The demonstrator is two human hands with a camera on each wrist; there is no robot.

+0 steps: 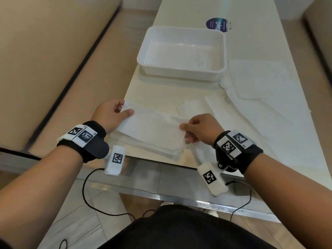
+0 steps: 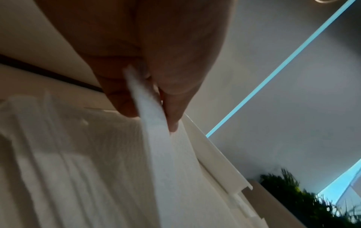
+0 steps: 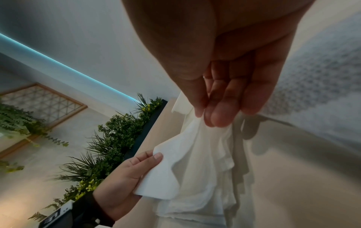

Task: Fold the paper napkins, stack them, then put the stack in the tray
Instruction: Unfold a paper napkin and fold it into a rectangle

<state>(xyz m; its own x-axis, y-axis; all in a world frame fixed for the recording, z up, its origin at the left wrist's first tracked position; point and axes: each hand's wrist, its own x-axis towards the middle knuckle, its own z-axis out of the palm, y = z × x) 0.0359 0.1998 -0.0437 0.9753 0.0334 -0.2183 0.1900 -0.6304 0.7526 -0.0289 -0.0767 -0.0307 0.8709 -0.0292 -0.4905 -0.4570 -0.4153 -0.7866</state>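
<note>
At the near edge of the counter [image 1: 149, 90], a folded napkin [image 1: 154, 126] is held just above the stack [image 1: 152, 146] of folded napkins, its long axis running left to right between the two hands. The left hand [image 1: 109, 114] pinches the napkin's left end between thumb and fingers; the right hand [image 1: 201, 129] pinches the right end, where the right-wrist view shows the paper gathered into loose ripples under the fingertips [image 3: 215, 117]. Both hands are thus clamped on the same napkin, well apart, one at each short end. The stack lies directly beneath the held napkin and roughly parallel to it, so the coming move appears to be a short descent rather than a reach. The tray [image 1: 181, 72] stands farther along the counter, beyond the stack and slightly to the right, its long axis also left to right; the right hand is marginally nearer to it. Unfolded napkins [image 1: 260, 83] lie spread to the right of the tray, closer to the right hand.
</note>
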